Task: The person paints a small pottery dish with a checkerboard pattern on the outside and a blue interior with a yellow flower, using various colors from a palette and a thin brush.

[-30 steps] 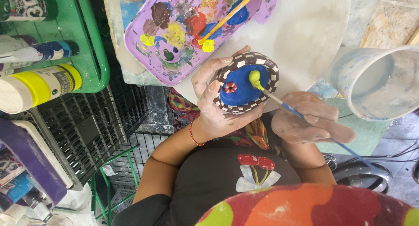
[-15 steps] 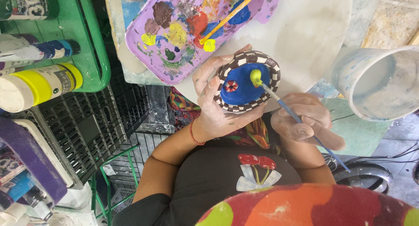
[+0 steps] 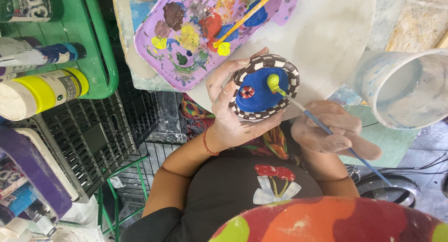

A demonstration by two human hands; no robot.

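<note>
Left hand (image 3: pixel 228 118), paint-smeared w/ a red cord at the wrist, cups a small round ceramic piece (image 3: pixel 262 88) from below, fingers curled up around its 9 o'clock rim. Piece sits just right of frame centre: glossy blue inside, brown-and-white checked rim, a red-and-white dot at approx. 8 o'clock, a raised yellow-green blob near 1 o'clock. Right hand (image 3: pixel 333 134) pinches a thin blue-handled brush (image 3: pixel 326 130) between thumb and fingers, bristle tip touching the blob. Behind it, at 12 o'clock, a pale round board (image 3: pixel 336 32); on it lies a lilac plastic palette (image 3: pixel 158 55) w/ matte dabs of brown, yellow, red, blue, and a yellow-handled brush (image 3: pixel 247 17) laid across. Whitish, chalky bucket (image 3: pixel 401 88) at 3 o'clock. Green tray (image 3: pixel 100 50) w/ paint bottles at 10 o'clock, a yellow bottle (image 3: pixel 42 92) lying by its edge.
</note>
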